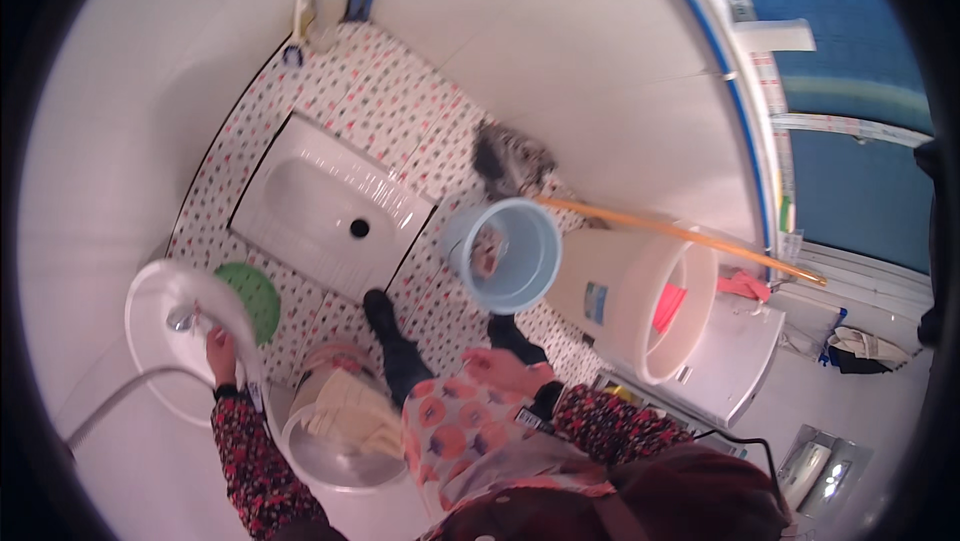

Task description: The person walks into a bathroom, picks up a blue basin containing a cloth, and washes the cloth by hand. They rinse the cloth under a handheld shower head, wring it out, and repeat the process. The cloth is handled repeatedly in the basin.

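Observation:
My left hand (pixel 220 355) reaches over the white washbasin (pixel 142 308) on the left. Its fingertips are close to a round chrome fitting (pixel 181 318) in the basin; whether they touch or grip anything is hard to make out. In front of my body, over the fruit-print apron (pixel 457 410), hovers my right hand (pixel 499 370), loosely curled with nothing visible in it. A light-blue bucket (pixel 516 256) stands on the floor ahead, with a dark-and-pink item, perhaps cloth, inside.
A white squat toilet (pixel 330 203) is set in the dotted tile floor. A mop with a grey head (pixel 510 158) leans its orange handle (pixel 675 233) across a large cream bin (pixel 600 278). Below the basin are a green perforated stool (pixel 255 301) and a bucket holding cream cloth (pixel 352 413).

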Tool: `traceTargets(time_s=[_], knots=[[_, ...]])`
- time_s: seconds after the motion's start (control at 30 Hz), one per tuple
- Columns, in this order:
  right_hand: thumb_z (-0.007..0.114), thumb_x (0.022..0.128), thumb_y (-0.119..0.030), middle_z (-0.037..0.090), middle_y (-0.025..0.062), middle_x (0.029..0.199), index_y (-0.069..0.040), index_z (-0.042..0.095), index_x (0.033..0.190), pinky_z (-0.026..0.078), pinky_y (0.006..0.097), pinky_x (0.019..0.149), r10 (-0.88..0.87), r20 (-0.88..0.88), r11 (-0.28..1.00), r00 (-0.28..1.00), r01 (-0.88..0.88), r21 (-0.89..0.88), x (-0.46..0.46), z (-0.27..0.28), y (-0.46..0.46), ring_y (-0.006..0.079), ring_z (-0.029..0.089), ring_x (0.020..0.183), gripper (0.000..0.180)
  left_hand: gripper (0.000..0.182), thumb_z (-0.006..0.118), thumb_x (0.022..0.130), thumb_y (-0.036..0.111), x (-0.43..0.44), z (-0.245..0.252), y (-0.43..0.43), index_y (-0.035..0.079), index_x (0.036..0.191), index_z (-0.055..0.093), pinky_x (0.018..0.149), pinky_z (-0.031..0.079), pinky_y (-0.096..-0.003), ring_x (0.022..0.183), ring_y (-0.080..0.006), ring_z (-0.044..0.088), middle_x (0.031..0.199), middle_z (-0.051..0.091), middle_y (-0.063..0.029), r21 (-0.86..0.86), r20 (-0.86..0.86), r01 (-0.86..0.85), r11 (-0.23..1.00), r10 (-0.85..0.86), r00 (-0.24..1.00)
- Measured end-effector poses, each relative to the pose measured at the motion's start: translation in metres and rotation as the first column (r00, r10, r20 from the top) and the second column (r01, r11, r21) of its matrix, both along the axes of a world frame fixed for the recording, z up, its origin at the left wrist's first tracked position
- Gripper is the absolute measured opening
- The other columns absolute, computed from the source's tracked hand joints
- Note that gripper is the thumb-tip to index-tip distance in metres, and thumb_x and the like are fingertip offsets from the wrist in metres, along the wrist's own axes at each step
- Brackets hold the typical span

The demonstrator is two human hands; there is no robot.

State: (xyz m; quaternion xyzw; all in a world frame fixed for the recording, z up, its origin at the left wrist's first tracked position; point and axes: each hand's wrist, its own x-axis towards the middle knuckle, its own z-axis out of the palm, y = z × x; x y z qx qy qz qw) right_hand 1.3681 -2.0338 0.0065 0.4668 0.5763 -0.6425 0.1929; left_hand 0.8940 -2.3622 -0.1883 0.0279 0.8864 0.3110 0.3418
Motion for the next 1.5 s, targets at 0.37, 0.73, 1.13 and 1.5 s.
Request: traceTargets(time_s=[0.37, 0.73, 1.13, 1.5], knots=[[0.06, 0.088, -0.021, 0.064, 0.0043, 0.09, -0.005, 0.058, 0.114, 0.048, 0.0237, 0.071, -0.065, -0.198, 0.996, 0.978, 0.076, 0.052, 0.08, 0.049, 0.145, 0.0087, 0.059, 0.078, 0.03, 0.02, 0.056, 0.085, 0.015, 0.201, 0.127, 0.137, 0.003, 0.101, 0.058, 0.069, 0.048, -0.0318, 0.077, -0.0181, 0.06, 0.082, 0.062, -0.0106, 0.104, -0.213, 0.162, 0.981, -0.137, 0.967], [0.054, 0.093, -0.021, 0.064, 0.0048, 0.095, -0.002, 0.056, 0.11, 0.05, 0.0248, 0.075, -0.208, -0.625, 0.939, 0.753, 0.332, 0.088, 0.031, 0.263, 0.418, 0.0109, 0.06, 0.082, 0.025, 0.023, 0.065, 0.079, 0.011, 0.438, 0.236, 0.235, 0.003, 0.099, 0.062, 0.063, 0.049, -0.0257, 0.069, -0.0119, 0.06, 0.078, 0.064, -0.0057, 0.234, 0.197, -0.104, 0.967, 0.058, 0.979], [0.048, 0.095, -0.02, 0.063, 0.0056, 0.093, -0.004, 0.055, 0.11, 0.052, 0.0225, 0.066, -0.452, -0.756, 0.842, 0.474, 0.506, -0.187, -0.17, 0.382, 0.518, 0.0108, 0.061, 0.076, 0.023, 0.024, 0.062, 0.078, 0.01, 0.303, 0.281, 0.254, 0.0, 0.1, 0.06, 0.063, 0.048, -0.0255, 0.068, -0.0132, 0.06, 0.078, 0.064, -0.0072, 0.392, 0.227, -0.336, 0.856, 0.264, 0.937], [0.047, 0.094, -0.039, 0.063, 0.0123, 0.091, 0.001, 0.052, 0.103, 0.056, 0.0303, 0.069, -0.567, -0.771, 0.746, 0.289, 0.576, -0.333, -0.306, 0.444, 0.584, 0.0209, 0.064, 0.077, 0.041, 0.026, 0.061, 0.077, 0.011, 0.267, 0.272, 0.208, -0.002, 0.099, 0.059, 0.061, 0.049, -0.0271, 0.069, -0.0157, 0.061, 0.081, 0.063, -0.0101, 0.178, 0.378, -0.497, 0.849, 0.408, 0.831]])
